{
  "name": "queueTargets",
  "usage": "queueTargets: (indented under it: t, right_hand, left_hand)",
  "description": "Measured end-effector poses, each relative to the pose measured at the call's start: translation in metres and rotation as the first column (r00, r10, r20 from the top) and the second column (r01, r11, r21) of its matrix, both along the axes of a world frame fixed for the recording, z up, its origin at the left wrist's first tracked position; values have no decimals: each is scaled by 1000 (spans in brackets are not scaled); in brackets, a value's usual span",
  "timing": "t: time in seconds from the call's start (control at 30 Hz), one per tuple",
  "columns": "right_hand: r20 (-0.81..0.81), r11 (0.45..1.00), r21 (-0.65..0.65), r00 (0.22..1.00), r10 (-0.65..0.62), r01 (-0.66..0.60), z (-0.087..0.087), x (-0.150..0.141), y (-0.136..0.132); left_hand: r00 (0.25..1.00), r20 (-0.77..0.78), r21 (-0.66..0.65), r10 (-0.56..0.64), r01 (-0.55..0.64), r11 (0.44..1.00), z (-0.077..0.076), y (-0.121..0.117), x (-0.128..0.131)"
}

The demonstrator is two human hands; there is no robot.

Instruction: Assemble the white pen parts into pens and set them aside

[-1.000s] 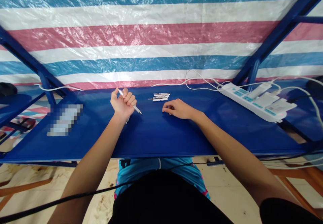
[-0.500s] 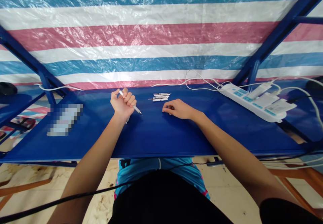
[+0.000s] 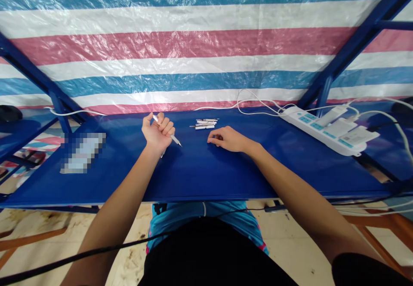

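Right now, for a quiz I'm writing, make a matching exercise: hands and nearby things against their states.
Things:
1 left hand
2 right hand
3 white power strip
4 small heap of white pen-like pieces

States:
A resting on the blue table
B at the table's right end
C closed around a white pen
D lying beyond the hands

Pairs: 1C, 2A, 3B, 4D

A black short-sleeved top point(image 3: 213, 258), its right sleeve point(image 3: 363, 271) wide and plain, sits above teal shorts point(image 3: 200, 221) with pink edging, a dark patch and a white stripe.
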State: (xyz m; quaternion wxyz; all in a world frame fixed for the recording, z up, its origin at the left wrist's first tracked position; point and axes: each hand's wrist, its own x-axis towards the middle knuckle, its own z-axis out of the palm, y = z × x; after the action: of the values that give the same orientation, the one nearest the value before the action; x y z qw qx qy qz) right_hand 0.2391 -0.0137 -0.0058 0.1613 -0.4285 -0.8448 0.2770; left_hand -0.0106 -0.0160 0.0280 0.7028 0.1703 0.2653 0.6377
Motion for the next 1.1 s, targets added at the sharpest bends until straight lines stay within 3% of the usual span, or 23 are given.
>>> queueTargets:
  t: [1.1]
  right_hand:
    - [-27, 1000, 14, 1000, 16, -16, -2, 1, 1]
  left_hand:
    - [1000, 21, -2, -20, 20, 1000, -4, 2, 0]
